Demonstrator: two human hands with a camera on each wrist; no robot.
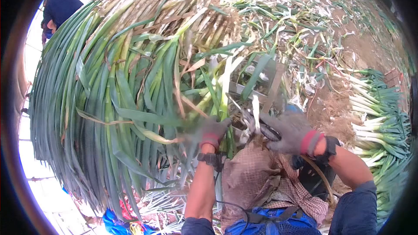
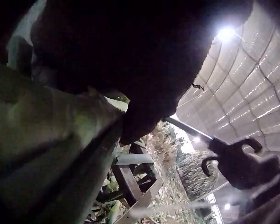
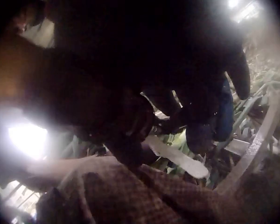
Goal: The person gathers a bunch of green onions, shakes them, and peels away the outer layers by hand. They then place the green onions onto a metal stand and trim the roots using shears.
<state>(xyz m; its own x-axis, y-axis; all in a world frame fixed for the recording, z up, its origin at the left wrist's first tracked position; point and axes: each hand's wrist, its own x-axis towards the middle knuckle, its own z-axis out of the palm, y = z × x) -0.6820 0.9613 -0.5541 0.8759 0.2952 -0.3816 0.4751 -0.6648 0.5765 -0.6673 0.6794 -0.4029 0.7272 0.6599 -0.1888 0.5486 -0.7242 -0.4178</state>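
Within L hand [image 1: 213,130], gripped leek stalks [image 1: 225,104], R hand [image 1: 292,133] just beside, gripping blk-handled scissors [image 2: 235,169]

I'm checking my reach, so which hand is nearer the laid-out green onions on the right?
Right. The right hand, gripping a black-handled tool, is left of those green onions, apart; the left hand is farther left, beside the leafy heap.

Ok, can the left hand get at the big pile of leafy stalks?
Probably yes: the left hand is beside the pile with nothing plainly between them, though it seems to grip a stalk and might need to release it first.
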